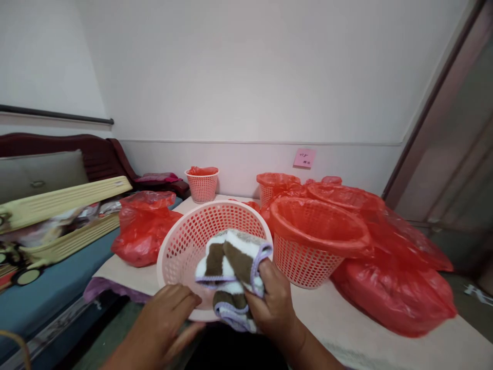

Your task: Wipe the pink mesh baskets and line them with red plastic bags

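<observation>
My right hand (275,303) grips a folded towel (231,262), fluffy, with brown and white patches and a purple edging. It hangs over the near side of a round pale pink plastic basket (215,210) with a perforated wall. My left hand (167,316) is at the basket's near left rim, with its fingers over the rim and its thumb stretched out below, somewhat blurred. Nothing shows in its grasp; whether it presses on the rim I cannot tell. The towel hides part of the basket's inside.
Right of the basket stands another pink basket (308,262) lined with a red bag. Full red bags (400,293) lie beyond it, and one (144,231) sits at left. A small lined basket (202,186) is by the wall. A cream folding frame (69,200) lies on the bed.
</observation>
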`<state>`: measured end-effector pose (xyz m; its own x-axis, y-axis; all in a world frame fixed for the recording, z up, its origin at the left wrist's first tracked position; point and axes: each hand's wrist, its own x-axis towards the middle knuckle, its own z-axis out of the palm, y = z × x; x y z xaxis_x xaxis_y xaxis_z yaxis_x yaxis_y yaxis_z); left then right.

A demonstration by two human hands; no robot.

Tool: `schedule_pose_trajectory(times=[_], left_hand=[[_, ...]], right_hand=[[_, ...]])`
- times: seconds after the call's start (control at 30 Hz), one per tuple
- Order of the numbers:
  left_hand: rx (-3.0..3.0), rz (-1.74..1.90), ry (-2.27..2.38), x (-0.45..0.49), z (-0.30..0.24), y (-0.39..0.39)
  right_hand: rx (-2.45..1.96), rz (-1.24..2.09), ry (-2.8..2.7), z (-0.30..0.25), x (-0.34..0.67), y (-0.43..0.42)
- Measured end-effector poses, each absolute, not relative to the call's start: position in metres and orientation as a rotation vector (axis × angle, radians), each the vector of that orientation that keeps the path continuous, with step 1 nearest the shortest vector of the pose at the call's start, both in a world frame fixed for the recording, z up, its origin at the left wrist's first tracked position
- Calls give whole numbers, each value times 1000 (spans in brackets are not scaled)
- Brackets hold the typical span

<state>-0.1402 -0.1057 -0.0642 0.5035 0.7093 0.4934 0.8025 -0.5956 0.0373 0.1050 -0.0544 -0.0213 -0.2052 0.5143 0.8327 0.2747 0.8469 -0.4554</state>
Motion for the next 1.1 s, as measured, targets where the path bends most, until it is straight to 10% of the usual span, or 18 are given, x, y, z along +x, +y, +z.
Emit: schedule_pose_trajectory(times=[0.37,0.9,1.1], left_hand=[[-2415,-1336,-1910,-111,-26,-103],[-2288,-2143,-2377,-68,-23,-129],[-2341,-2008,-2451,-75,-41,-135]], right_hand=[[-905,1066,-579,-45,161,-47],[-785,-202,-1741,-68,78,-73],[-1178,147,-1705,-107,138,-12]])
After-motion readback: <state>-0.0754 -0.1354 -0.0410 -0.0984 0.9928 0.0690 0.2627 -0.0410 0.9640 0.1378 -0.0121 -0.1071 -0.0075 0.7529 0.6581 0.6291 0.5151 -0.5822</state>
